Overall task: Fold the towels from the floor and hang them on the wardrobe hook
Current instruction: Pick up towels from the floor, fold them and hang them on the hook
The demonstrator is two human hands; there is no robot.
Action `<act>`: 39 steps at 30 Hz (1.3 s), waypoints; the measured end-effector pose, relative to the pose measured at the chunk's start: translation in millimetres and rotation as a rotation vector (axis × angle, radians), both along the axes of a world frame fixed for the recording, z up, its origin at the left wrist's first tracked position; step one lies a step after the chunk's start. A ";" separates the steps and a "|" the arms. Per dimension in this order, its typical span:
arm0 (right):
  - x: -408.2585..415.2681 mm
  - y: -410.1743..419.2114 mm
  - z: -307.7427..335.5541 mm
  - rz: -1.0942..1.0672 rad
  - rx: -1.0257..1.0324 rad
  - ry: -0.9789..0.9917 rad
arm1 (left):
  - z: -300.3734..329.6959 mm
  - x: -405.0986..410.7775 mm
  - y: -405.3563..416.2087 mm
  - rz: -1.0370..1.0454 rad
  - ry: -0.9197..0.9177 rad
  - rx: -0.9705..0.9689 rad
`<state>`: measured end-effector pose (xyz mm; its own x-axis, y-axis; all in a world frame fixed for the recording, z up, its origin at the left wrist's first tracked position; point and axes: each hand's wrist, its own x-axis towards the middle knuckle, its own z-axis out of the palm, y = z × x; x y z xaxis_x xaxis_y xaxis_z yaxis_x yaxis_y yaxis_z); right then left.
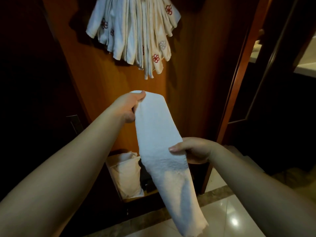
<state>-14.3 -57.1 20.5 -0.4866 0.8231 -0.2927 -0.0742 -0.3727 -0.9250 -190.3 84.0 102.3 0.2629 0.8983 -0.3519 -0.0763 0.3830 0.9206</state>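
Observation:
A white towel (159, 134), folded into a long narrow strip, hangs in front of me in the head view. My left hand (127, 106) grips its top end, thumb over the fold. My right hand (193, 148) pinches the strip's right edge about halfway down, thumb on the front. The loose lower end dangles toward the floor. Above, several folded white towels (135, 31) with red and grey flower emblems hang in a bunch on the wooden wardrobe panel (184, 93); the hook itself is hidden above the frame.
A cream pillow or bag (125, 175) stands in the wardrobe's low compartment beside dark items. Glossy tiled floor (227, 218) lies at the bottom right. A wooden door frame (239, 79) rises on the right, with a lit room beyond. The left side is dark.

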 end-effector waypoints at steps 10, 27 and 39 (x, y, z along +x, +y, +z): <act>3.2 8.0 44.9 -0.236 0.151 0.451 | -54.9 2.7 12.4 -0.308 -0.272 -0.134; 17.6 59.1 126.7 -0.620 0.323 0.294 | -112.3 -10.7 -34.7 -0.593 -0.060 0.287; 15.3 72.1 162.8 -0.732 0.345 0.259 | -124.8 -14.4 -30.3 -0.256 0.000 0.275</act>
